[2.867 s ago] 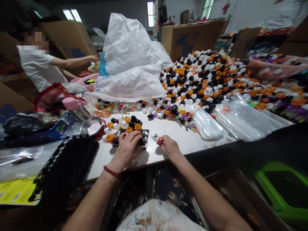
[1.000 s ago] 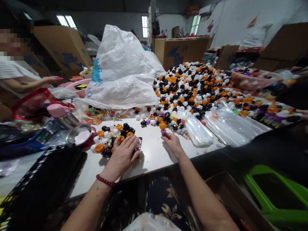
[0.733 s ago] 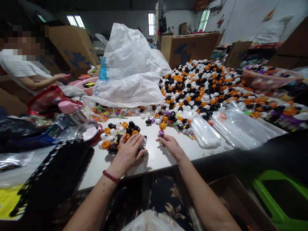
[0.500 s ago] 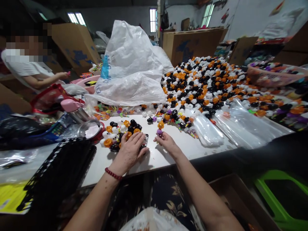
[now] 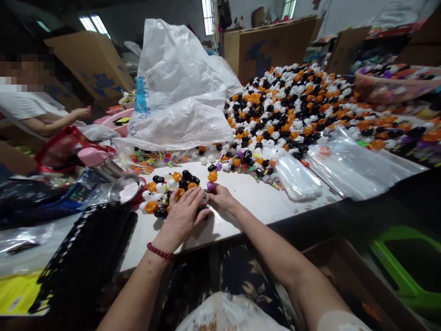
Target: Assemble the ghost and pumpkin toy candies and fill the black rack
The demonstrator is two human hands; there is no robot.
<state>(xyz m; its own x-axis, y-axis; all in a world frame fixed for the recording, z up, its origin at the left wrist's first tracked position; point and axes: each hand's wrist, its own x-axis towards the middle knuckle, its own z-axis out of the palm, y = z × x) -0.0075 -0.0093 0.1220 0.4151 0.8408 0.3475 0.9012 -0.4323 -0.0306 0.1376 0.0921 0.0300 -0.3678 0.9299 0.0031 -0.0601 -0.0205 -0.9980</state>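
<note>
Fingers of the right hand [image 5: 220, 197] pinch an orange-and-purple toy [image 5: 212, 180], while the left hand's [image 5: 184, 211] spread fingers rest on the toy cluster [image 5: 172, 189] at left.

From my end, the near cluster of figures [image 5: 150, 207] reads as glossy, smooth plastic, as does the orange-and-purple piece [image 5: 212, 176] on its right. The far heap [image 5: 275, 110] has the same hard shine. I see crinkled plastic with a soft sheen on the white sack [image 5: 175, 82], and slick, clear film on the bags [image 5: 358, 165] at right. The far carton [image 5: 272, 50] is matt cardboard. On the left, the bowl [image 5: 111, 191] and flask body [image 5: 112, 171] look like shiny metal; the stacked racks [image 5: 93, 243] are dark, duller plastic. The white tabletop [image 5: 248, 195] looks smooth, with a faint sheen.
</note>
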